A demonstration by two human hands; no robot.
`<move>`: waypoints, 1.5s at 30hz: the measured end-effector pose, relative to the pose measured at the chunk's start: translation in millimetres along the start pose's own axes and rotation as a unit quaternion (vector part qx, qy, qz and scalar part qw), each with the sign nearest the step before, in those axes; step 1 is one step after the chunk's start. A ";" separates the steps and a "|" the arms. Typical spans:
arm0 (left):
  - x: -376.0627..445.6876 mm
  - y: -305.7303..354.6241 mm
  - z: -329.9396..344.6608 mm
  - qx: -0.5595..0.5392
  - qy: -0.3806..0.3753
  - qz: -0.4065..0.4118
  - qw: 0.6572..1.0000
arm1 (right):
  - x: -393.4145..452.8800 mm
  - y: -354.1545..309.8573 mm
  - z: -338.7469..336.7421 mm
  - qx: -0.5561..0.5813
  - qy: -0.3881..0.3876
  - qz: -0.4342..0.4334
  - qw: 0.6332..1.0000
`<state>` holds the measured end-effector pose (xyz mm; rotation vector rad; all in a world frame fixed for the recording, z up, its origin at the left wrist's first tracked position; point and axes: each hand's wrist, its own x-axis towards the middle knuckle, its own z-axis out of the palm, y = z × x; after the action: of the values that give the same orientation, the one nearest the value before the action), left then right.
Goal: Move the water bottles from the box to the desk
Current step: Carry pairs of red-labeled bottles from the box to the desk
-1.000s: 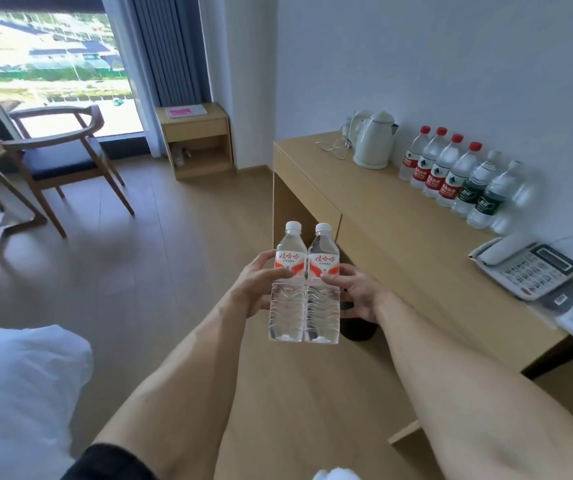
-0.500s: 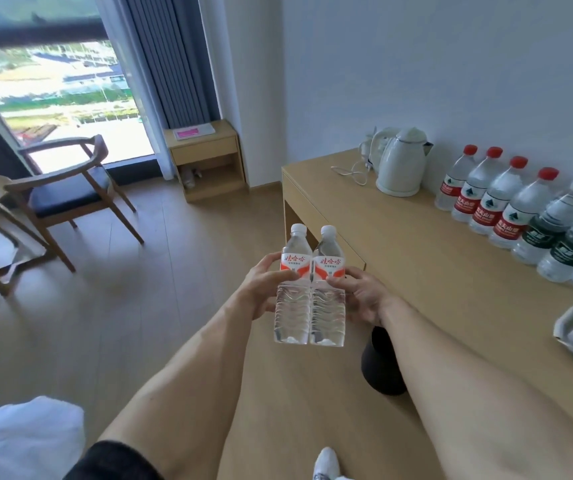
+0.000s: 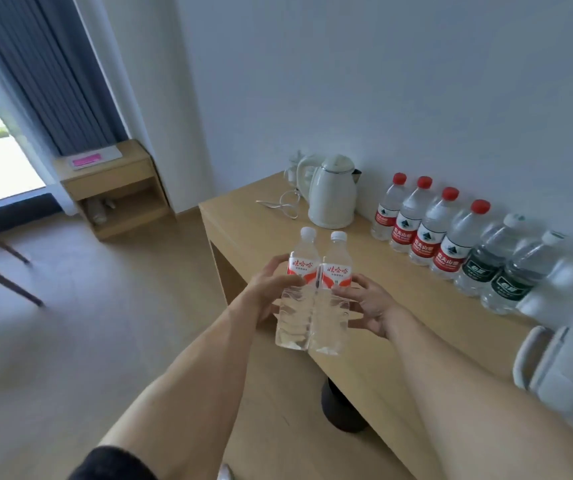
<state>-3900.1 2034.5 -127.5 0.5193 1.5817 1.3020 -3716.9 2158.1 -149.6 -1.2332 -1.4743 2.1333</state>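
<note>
Two clear plastic water bottles with white caps and red-and-white labels are being held upright, side by side and touching, over the front edge of the light wooden desk [image 3: 382, 368]. The left hand [image 3: 267, 289] is wrapping its curled fingers round the left bottle [image 3: 297, 289] at about label height, and the right hand [image 3: 369, 303] is gripping the right bottle [image 3: 331, 292] in the same way, with the fingers reaching behind the clear body. Both bottles are being pressed together between the hands, their bases hanging in the air, not resting on the desk top.

Four clear bottles with red caps and red labels [image 3: 427, 226] are standing in a row against the white wall [image 3: 416, 81] at the back of the desk, and two clear bottles with white caps and dark green labels [image 3: 499, 268] are continuing that row to the right, each bottle touching or just beside the next. A cream-white electric kettle [image 3: 331, 192] is sitting to the left of the row, with its white cord [image 3: 283, 206] lying loose beside it. A white desk telephone [image 3: 569, 372] is showing at the right edge, blurred. A dark round bin [image 3: 342, 408] is standing on the pale wood floor under the desk edge. A small wooden side cabinet [image 3: 115, 188] is standing by the grey curtain [image 3: 46, 81], well apart from the desk.
</note>
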 end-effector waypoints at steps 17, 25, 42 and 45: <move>227.1 83.2 87.8 0.104 -0.326 0.036 0.939 | 71.4 -65.5 -76.9 0.095 0.310 -0.074 0.943; 282.2 98.8 86.0 0.131 -0.400 0.041 0.906 | 109.1 -68.0 -64.2 0.080 0.389 -0.085 0.914; 306.8 105.9 81.7 0.240 -0.366 0.124 0.891 | 143.6 -68.0 -71.3 -0.012 0.401 -0.123 0.907; 304.1 107.6 84.3 0.280 -0.361 0.145 0.878 | 139.7 -67.2 -72.5 -0.047 0.397 -0.113 0.910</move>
<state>-3982.6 2356.8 -149.7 1.4649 1.2268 0.6736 -3761.3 2322.3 -168.7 -1.5991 -1.2511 1.1741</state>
